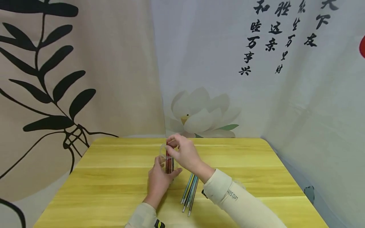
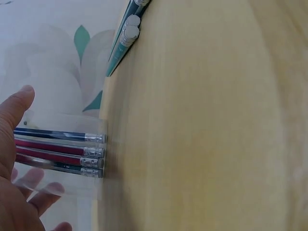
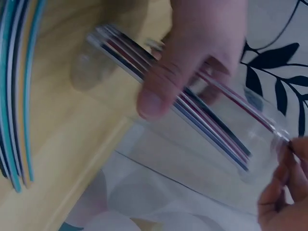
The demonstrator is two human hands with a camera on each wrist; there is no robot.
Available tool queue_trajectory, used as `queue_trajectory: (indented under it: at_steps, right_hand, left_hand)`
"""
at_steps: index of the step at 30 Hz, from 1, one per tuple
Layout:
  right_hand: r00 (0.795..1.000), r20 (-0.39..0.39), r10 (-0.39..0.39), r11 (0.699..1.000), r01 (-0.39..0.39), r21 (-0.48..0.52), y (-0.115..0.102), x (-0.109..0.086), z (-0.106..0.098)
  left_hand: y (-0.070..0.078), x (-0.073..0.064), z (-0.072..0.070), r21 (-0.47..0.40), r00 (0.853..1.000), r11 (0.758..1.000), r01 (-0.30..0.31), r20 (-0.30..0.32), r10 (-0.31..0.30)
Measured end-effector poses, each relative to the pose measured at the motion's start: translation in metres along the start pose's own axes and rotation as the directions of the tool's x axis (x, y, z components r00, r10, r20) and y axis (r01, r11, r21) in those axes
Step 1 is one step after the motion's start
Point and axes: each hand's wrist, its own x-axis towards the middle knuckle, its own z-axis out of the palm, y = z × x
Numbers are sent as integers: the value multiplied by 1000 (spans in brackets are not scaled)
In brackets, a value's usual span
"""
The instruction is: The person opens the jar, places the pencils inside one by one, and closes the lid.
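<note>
A clear plastic cup (image 2: 79, 188) stands on the table with several dark and red pencils (image 2: 60, 149) in it, their eraser ends down. My left hand (image 1: 160, 177) grips the cup, thumb on one side and fingers on the other; the right wrist view shows this left hand (image 3: 199, 43) around it too. Above the rim, my right hand (image 1: 183, 153) pinches the upper end of a red pencil (image 3: 245, 107), which leans inside the cup apart from the others. In the right wrist view the fingertips of the right hand (image 3: 288, 192) meet that end.
Several teal, black and other pencils (image 1: 189, 193) lie in a loose bundle on the wooden table (image 1: 114, 180), right of the cup. Behind the table's far edge hangs a printed curtain (image 1: 122, 79) with a flower, leaves and writing.
</note>
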Motion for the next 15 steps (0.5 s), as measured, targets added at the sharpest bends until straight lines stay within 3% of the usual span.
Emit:
queue_trajectory:
  at_steps: [4,10,15]
  right_hand:
    - [993,94,76,995,-70,-65,1,-2,5]
    - [992,53,113,968,-98,-232,-4,5,5]
    - [985,32,167,972,-159,-172,-3,9,8]
  left_hand:
    - [0,0,0,-3,1000,1000,-11,0,11]
    - [2,0,0,-5,1000,1000,-13,0,13]
    - [3,-2,1,-4,1000,1000,-11,-3,11]
